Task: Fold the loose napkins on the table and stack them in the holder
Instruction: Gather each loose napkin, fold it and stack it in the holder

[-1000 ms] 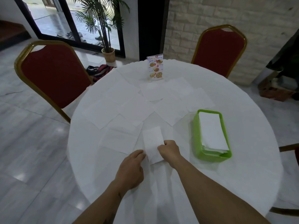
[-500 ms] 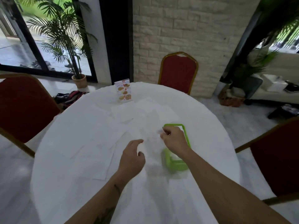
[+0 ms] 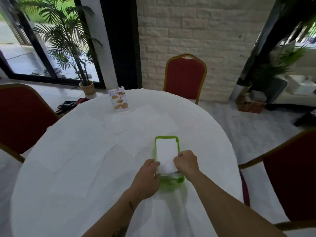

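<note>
A round desk [image 3: 196,127] under a white cloth fills the frame's middle, carrying loose white napkins [image 3: 119,124] spread across its centre, a green holder [image 3: 178,147] lower centre, and a standing menu card [image 3: 119,100] toward upper left.

left hand [image 3: 148,175] covers the near left rim of the green holder [image 3: 166,138]; right hand [image 3: 186,161] hides the folded napkin's [image 3: 166,153] near right corner. menu card [image 3: 119,100] print too blurred to read. both side chairs cut off by the frame edges.
</note>
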A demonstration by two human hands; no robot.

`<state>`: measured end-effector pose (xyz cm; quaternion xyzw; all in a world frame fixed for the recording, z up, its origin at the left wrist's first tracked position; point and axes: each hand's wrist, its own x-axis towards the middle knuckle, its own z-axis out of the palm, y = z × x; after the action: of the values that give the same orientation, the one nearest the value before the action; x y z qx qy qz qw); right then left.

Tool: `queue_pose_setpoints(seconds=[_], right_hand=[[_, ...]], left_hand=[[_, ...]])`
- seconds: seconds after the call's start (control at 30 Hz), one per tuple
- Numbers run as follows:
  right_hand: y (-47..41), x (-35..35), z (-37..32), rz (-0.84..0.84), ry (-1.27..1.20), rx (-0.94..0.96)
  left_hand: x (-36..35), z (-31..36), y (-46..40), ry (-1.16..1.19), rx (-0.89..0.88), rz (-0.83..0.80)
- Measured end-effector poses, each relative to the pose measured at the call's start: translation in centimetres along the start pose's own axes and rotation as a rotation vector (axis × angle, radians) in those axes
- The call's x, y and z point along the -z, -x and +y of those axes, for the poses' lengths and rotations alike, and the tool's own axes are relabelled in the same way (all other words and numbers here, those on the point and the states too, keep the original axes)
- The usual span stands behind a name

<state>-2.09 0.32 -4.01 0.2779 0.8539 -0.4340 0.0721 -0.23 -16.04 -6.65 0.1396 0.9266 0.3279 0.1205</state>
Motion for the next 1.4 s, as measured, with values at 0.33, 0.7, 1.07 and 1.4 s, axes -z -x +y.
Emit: queue_pose_setpoints(seconds=[0.33, 0.7, 1.07, 1.4], right_hand=[[0.8, 0.1, 1.1, -0.065, 0.683, 0.584], [2.1, -3.7, -3.7, -0.189, 0.495, 0.587], [7.6, -14.8, -4.1, -0.348, 0.541, 0.438], [10.7, -18.1, -2.0, -0.281, 0.468, 0.120]], left_hand=[[-0.8, 0.5, 0.1, -0.041, 0.060, 0.100], [5.5, -8.6, 2.6, 0.086, 0.378, 0.293], [9.1, -20.5, 7.2, -0.320, 0.512, -0.153], [8.1, -21.7, 10.9, -0.431, 0.094, -0.237]])
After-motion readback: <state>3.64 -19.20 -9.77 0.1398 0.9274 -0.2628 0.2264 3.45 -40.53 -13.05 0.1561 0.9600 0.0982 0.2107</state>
